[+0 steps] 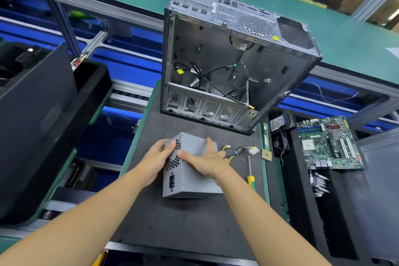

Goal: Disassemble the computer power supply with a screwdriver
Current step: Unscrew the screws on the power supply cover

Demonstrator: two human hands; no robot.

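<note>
Out of the chassis already: grey sheet-metal power supply box (191, 183), resting on the dark grey foam-topped worktop (183, 227), with its honeycomb fan grille and black mains socket turned toward the camera.

Held by 2 hands. Left hand (154, 158) against the grille side, fingers curled round the upper left corner, grip closed on the power supply box. Right hand (205, 161) laid across the top, thumb pressed on the grille face, fingers reaching over the far edge, grip likewise clamped on the box. Trailing from the far right end, a bundle of yellow, black and purple wires with white plugs (244, 150), loose on the worktop.

Just right of the box, in neither hand: slim screwdriver with a yellow-and-green handle (250, 176), lying flat.

Beyond, an open silver tower computer case (226, 56), stripped but for a few black cables. Off to the right, a green motherboard (330, 142), a small square gold processor chip (267, 154) and a green memory stick (266, 136).

Judged from this: removal from the case done, opening of the box apparently not begun. Cover seemingly in place; screw heads too small to tell. Left to do: finding the cover screws, taking up the screwdriver, backing them out, lifting the cover, freeing the innards.
</note>
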